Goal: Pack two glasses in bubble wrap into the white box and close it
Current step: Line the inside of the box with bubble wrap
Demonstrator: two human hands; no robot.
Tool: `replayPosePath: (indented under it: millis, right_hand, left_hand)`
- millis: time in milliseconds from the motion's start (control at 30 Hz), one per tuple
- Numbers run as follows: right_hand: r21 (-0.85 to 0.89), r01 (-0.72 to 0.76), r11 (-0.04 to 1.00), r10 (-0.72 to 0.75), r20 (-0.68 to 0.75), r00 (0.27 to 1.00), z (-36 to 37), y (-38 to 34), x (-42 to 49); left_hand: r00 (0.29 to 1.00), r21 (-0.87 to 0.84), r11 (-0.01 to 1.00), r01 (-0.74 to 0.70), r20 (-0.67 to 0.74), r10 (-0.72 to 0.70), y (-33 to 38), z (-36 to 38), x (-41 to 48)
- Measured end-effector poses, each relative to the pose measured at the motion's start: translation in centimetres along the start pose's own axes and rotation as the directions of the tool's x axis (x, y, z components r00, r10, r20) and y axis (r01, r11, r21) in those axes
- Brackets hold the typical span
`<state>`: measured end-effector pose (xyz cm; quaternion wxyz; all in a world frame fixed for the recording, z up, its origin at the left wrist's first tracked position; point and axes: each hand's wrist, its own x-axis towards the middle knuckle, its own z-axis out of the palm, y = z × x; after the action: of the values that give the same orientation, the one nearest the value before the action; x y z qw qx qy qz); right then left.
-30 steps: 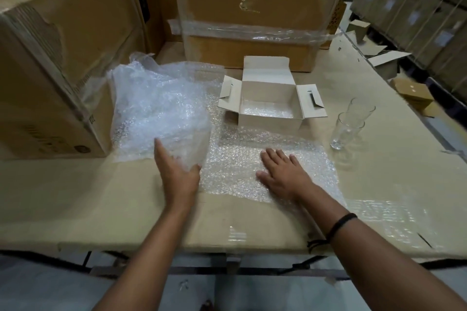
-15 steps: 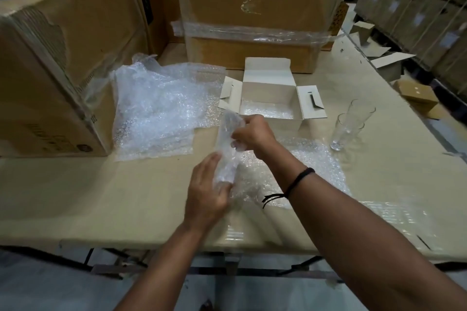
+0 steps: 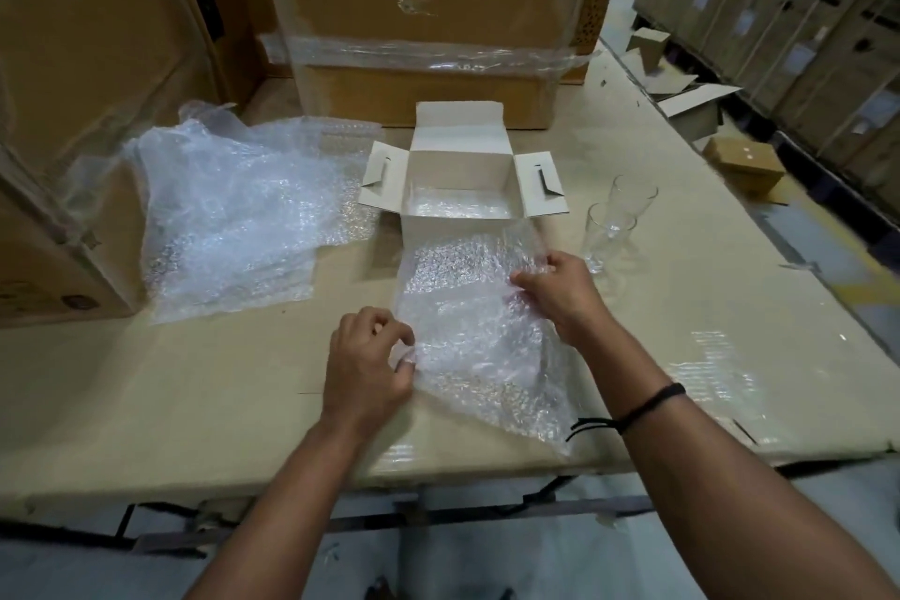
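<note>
A sheet of bubble wrap (image 3: 467, 307) is stretched above the table between both hands. My left hand (image 3: 365, 365) pinches its near left edge. My right hand (image 3: 560, 287) pinches its far right edge. Just behind the sheet stands the white box (image 3: 462, 161), open, its flaps spread and a layer of bubble wrap on its floor. Two clear glasses (image 3: 613, 219) stand upright side by side to the right of the box, apart from both hands.
A loose pile of bubble wrap (image 3: 234, 210) lies left of the box. Large cardboard cartons stand at the far left (image 3: 87, 112) and behind the box (image 3: 428, 24). Small cartons (image 3: 745, 161) sit beyond the table's right edge. The table's front edge (image 3: 438, 468) is near my arms.
Both hands lay flat on the sheet a second ago. They then lifted and bunched it at the left, and now hold it spread open in front of the box.
</note>
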<state>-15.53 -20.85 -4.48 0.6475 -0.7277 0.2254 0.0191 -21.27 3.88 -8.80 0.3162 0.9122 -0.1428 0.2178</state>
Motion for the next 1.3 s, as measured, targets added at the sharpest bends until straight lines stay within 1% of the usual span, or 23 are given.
replayPosePath:
  millis: [67, 167, 267, 300, 400, 467, 533, 633, 700, 767, 800, 867, 900, 933, 967, 1000, 1033, 1100, 1133, 1167, 1233, 1267, 1300]
  right_hand:
    - [-0.003, -0.02, 1.0, 0.02, 0.016, 1.0, -0.7, 0.9, -0.4]
    - [0.047, -0.031, 0.998, 0.029, 0.03, 0.999, -0.9, 1.4, -1.1]
    - [0.083, -0.052, 0.995, 0.048, 0.045, 0.998, -0.7, 1.6, -1.2]
    - [0.051, -0.046, 0.998, 0.045, 0.034, 0.998, -0.6, 1.6, -1.3]
    - [-0.177, -0.004, 0.984, -0.008, -0.066, 0.998, -0.4, 1.4, -1.4]
    - [-0.26, 0.015, 0.966, -0.044, -0.106, 0.993, -0.6, 1.4, -1.4]
    - [-0.374, 0.03, 0.927, -0.101, -0.171, 0.98, -1.2, 1.7, -1.5]
    - [-0.567, 0.052, 0.822, -0.203, -0.206, 0.957, -1.9, 2.4, -2.0]
    - [-0.695, 0.052, 0.717, -0.226, -0.161, 0.961, -2.2, 2.8, -2.7]
    - [-0.766, 0.068, 0.639, -0.249, -0.123, 0.961, -2.5, 3.3, -3.2]
    - [-0.781, 0.082, 0.619, -0.284, -0.125, 0.951, -2.5, 3.5, -3.4]
    - [-0.798, 0.156, 0.582, -0.426, -0.136, 0.894, -2.4, 3.5, -3.6]
    - [-0.816, 0.197, 0.543, -0.491, -0.118, 0.863, -2.3, 3.4, -3.7]
    - [-0.851, 0.227, 0.474, -0.522, -0.064, 0.85, -2.2, 3.4, -3.7]
    - [-0.89, 0.246, 0.384, -0.508, 0.019, 0.861, -2.0, 3.4, -3.7]
    - [-0.92, 0.253, 0.3, -0.453, 0.096, 0.886, -1.9, 3.5, -3.6]
    - [-0.937, 0.246, 0.249, -0.391, 0.136, 0.91, -1.9, 3.5, -3.5]
    - [-0.946, 0.219, 0.238, -0.349, 0.127, 0.928, -1.8, 3.2, -3.4]
    - [-0.943, 0.21, 0.258, -0.358, 0.109, 0.927, -1.7, 3.0, -3.3]
    - [-0.934, 0.214, 0.285, -0.369, 0.1, 0.924, -1.4, 2.6, -3.3]
    - [-0.893, 0.277, 0.356, -0.411, 0.117, 0.904, -0.7, 1.4, -3.1]
    - [-0.854, 0.328, 0.405, -0.423, 0.143, 0.895, -0.3, 0.7, -3.1]
    - [-0.789, 0.38, 0.483, -0.418, 0.174, 0.892, 0.1, -0.3, -3.0]
  left_hand:
    - [0.996, -0.005, 0.998, 0.065, 0.055, -0.064, 0.0, 0.2, 0.0]
    - [0.98, -0.11, 0.974, 0.197, 0.036, -0.194, 0.2, -0.1, 0.2]
    - [0.978, -0.158, 0.968, 0.196, -0.037, -0.204, 0.4, -0.4, 0.1]
    - [0.977, -0.16, 0.967, 0.196, -0.051, -0.207, 0.4, -0.6, 0.1]
    - [0.985, -0.07, 0.983, 0.171, 0.026, -0.169, 0.0, -1.0, -0.1]
    - [0.992, -0.01, 0.998, 0.066, 0.11, -0.065, -0.3, -1.0, -0.3]
    - [0.985, -0.033, 0.999, 0.019, 0.171, -0.013, -0.7, -0.8, -0.4]
    - [0.966, -0.006, 0.998, -0.066, 0.249, 0.066, -0.9, -0.5, -0.4]
    - [0.944, 0.046, 0.99, -0.132, 0.311, 0.111, -1.1, -0.5, -0.4]
    - [0.939, 0.027, 0.992, -0.124, 0.327, 0.108, -1.2, -0.8, -0.4]
    - [0.949, 0.001, 0.996, -0.088, 0.304, 0.084, -1.1, -1.0, -0.4]
    - [0.977, -0.014, 1.0, 0.002, 0.215, 0.001, -1.0, -1.0, -0.3]
    - [0.983, 0.023, 0.998, 0.06, 0.173, -0.064, -0.8, -0.9, -0.2]
    - [0.977, 0.096, 0.986, 0.136, 0.152, -0.149, -0.6, -0.8, -0.1]
    - [0.956, 0.19, 0.957, 0.218, 0.158, -0.249, -0.4, -0.7, 0.2]
    - [0.923, 0.293, 0.916, 0.275, 0.185, -0.336, -0.3, -0.7, 0.4]
    - [0.893, 0.375, 0.878, 0.296, 0.218, -0.394, -0.2, -0.8, 0.6]
    - [0.867, 0.426, 0.854, 0.299, 0.252, -0.429, -0.2, -0.8, 0.7]
    - [0.867, 0.39, 0.867, 0.312, 0.257, -0.428, -0.1, -0.9, 0.9]
    - [0.87, 0.296, 0.893, 0.34, 0.261, -0.418, 0.1, -0.9, 1.1]
    - [0.88, -0.039, 0.907, 0.418, 0.267, -0.394, 0.2, -1.2, 1.6]
    - [0.885, -0.218, 0.87, 0.442, 0.266, -0.382, 0.1, -1.4, 1.9]
    - [0.894, -0.346, 0.828, 0.442, 0.241, -0.377, -0.1, -1.8, 2.3]
